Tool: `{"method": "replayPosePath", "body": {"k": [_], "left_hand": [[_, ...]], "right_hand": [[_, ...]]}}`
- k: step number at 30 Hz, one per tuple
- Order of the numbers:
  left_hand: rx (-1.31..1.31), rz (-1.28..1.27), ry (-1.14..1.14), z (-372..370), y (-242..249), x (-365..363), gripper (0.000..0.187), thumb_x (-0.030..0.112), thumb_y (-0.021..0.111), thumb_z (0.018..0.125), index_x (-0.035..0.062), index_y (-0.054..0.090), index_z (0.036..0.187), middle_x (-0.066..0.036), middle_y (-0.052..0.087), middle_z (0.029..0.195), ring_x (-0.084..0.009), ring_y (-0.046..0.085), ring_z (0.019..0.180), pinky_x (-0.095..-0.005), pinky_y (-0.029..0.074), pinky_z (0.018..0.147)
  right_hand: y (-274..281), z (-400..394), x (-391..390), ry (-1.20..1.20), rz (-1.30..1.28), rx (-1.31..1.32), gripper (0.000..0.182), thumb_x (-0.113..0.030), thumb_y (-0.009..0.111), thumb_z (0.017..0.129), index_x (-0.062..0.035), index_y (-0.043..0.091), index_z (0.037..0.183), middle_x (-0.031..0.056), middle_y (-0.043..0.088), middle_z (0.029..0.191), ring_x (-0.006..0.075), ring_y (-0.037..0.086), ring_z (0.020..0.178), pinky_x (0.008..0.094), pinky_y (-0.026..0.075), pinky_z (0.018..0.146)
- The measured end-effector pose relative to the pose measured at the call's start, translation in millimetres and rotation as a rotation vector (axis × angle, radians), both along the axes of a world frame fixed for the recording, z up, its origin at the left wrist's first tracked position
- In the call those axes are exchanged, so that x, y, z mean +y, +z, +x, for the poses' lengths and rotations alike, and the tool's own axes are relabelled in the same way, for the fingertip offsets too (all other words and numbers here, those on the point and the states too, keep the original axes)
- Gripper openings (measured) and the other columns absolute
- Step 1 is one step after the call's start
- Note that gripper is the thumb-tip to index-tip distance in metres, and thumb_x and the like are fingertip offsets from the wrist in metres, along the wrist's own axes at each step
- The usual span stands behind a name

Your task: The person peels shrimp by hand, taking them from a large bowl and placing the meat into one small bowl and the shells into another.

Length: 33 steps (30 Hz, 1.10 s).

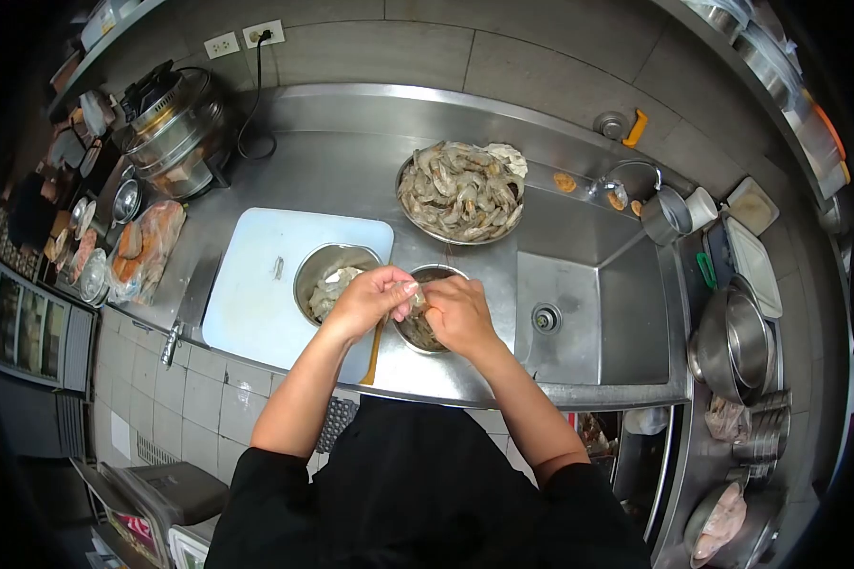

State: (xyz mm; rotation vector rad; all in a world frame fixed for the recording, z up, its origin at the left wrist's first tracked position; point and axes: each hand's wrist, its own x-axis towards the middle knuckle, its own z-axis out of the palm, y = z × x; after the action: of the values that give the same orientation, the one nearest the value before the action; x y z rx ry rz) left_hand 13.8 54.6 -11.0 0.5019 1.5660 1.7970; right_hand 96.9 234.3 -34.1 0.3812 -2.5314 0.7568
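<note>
My left hand (368, 302) and my right hand (455, 315) meet over the counter, their fingers closed on a small greyish shrimp (416, 300) between them. Beneath my right hand is a steel bowl (434, 273) with dark bits inside, partly hidden. Left of it, a second steel bowl (306, 272) stands on the white cutting board (247, 313) and holds pale shrimp (328, 294). Behind my hands sits a large round container heaped with whole grey shrimp (460, 190). One small shrimp piece (278, 268) lies on the board.
On the right is a sink (569, 351) with a drain and a faucet (626, 175). A cleaver (199, 289) lies at the board's left edge, beside a plastic bag with orange pieces (147, 248). Steel bowls (731, 346) stand at the far right.
</note>
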Motion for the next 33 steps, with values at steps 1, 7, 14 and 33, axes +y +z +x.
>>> {"method": "replayPosePath", "body": {"k": [1, 7, 14, 33], "left_hand": [[0.000, 0.000, 0.000, 0.6, 1.5, -0.7, 0.024, 0.020, 0.061, 0.095, -0.0018, 0.059, 0.105, -0.003, 0.063, 0.081, -0.0078, 0.055, 0.066, -0.0232, 0.047, 0.062], [-0.036, -0.045, -0.026, 7.3, 8.2, -2.2, 0.031, 0.019, 0.054, 0.098, -0.0034, 0.057, 0.120, -0.002, 0.064, 0.088, -0.0075, 0.054, 0.067, -0.0223, 0.047, 0.064], [0.253, -0.291, -0.030, 15.7, 24.6, 6.0, 0.030, 0.018, 0.054, 0.097, -0.0014, 0.060, 0.119, 0.001, 0.061, 0.077, -0.0067, 0.056, 0.064, -0.0232, 0.046, 0.060], [-0.206, 0.164, -0.200, -4.0, 7.7, -17.0, 0.026, 0.012, 0.053, 0.095, -0.0032, 0.059, 0.116, -0.010, 0.068, 0.093, -0.0093, 0.055, 0.066, -0.0218, 0.046, 0.062]], "right_hand": [[-6.2, 0.9, 1.8, -0.088, 0.050, -0.003, 0.019, -0.013, 0.054, 0.077, -0.0068, 0.066, 0.092, 0.0093, 0.065, 0.087, 0.0244, 0.059, 0.089, 0.0389, 0.040, 0.081], [15.3, 0.4, -1.9, -0.152, -0.176, -0.053, 0.030, -0.010, 0.059, 0.081, -0.0028, 0.065, 0.109, 0.0155, 0.067, 0.101, 0.0318, 0.062, 0.099, 0.0423, 0.047, 0.088], [12.3, -6.7, -11.3, -0.091, -0.267, -0.095, 0.028, -0.014, 0.062, 0.085, 0.0003, 0.063, 0.109, 0.0189, 0.068, 0.094, 0.0354, 0.066, 0.085, 0.0406, 0.052, 0.077], [8.5, 3.6, -8.5, 0.143, -0.946, -0.411, 0.027, -0.002, 0.046, 0.093, -0.0017, 0.061, 0.115, 0.0028, 0.063, 0.089, 0.0049, 0.057, 0.070, 0.0209, 0.047, 0.061]]}}
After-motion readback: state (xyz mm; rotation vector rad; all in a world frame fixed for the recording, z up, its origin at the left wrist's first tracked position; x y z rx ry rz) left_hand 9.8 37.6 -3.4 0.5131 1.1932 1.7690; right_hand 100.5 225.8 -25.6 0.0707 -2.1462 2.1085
